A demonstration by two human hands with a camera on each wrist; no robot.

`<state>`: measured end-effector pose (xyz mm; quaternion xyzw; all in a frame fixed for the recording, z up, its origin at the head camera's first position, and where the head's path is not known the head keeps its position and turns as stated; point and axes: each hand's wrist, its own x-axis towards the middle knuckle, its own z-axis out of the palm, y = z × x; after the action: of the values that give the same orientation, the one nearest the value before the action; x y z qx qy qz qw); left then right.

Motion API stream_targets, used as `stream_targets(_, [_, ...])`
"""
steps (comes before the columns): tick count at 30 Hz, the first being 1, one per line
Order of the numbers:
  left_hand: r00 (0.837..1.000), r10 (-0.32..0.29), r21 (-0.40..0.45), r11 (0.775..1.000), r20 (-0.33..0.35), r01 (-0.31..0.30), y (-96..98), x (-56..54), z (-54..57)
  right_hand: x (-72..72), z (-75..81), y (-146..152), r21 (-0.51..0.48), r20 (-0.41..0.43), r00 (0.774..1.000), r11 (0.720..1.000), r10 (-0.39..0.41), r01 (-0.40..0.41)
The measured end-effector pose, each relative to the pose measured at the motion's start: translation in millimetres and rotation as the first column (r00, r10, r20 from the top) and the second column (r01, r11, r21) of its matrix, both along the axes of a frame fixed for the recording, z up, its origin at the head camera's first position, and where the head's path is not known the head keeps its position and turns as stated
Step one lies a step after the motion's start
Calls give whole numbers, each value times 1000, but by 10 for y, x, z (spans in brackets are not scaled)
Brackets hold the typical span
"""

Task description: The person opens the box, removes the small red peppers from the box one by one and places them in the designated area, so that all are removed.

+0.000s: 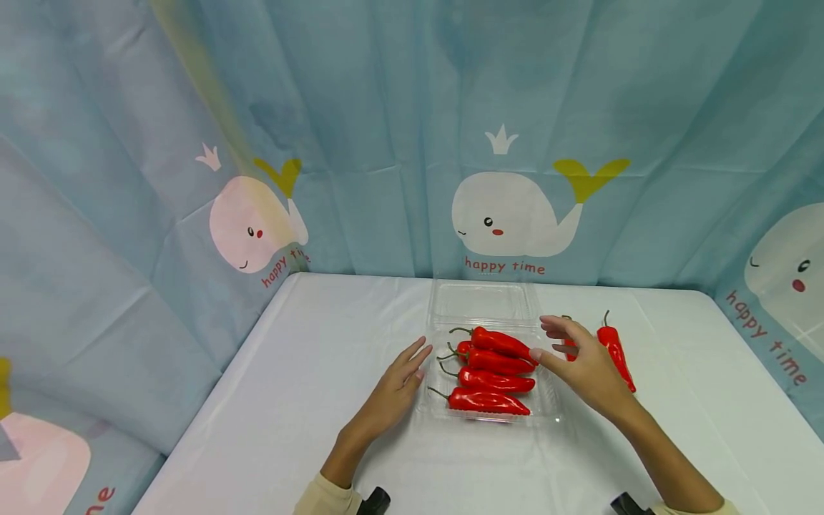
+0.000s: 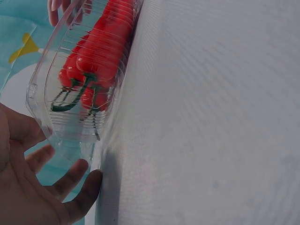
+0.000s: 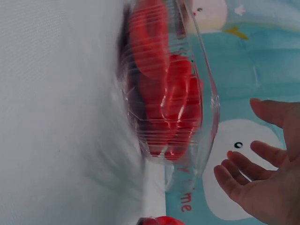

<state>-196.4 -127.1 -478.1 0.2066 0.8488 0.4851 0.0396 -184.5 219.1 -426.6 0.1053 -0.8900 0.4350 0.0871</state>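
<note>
Several red chili peppers (image 1: 492, 381) lie side by side in a clear plastic box (image 1: 547, 408), their green stems pointing left. The box's hinged lid (image 1: 479, 304) is folded back behind it. At the box's left side is my left hand (image 1: 390, 393), fingers loosely extended; in the left wrist view its thumb is at the box's corner, and I cannot tell whether it touches. My right hand (image 1: 589, 375) hovers by the right rim with fingers spread and nothing held. In the right wrist view, a gap separates the hand (image 3: 265, 173) from the box (image 3: 213, 112).
Beyond my right hand, a loose red chili pepper (image 1: 616, 354) lies on the white-covered table (image 1: 309, 343). Another pepper (image 1: 570, 348) is partly hidden behind that hand. A blue whale-print curtain (image 1: 380, 214) hangs along the table's back and sides.
</note>
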Motion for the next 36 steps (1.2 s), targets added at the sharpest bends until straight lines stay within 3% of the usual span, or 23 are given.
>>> stream_targets(12, [1000, 6, 6, 1000, -1, -6, 10, 1, 4, -49, -95, -151, -52, 53, 996, 996, 71, -68])
stream_targets(20, [1000, 6, 12, 1000, 3, -6, 11, 6, 13, -74, -149, -229, -35, 53, 994, 995, 99, -97])
stream_targets(36, [1000, -3, 5, 1000, -9, 3, 15, 9, 15, -120, -162, -339, -38, 71, 991, 993, 112, -109])
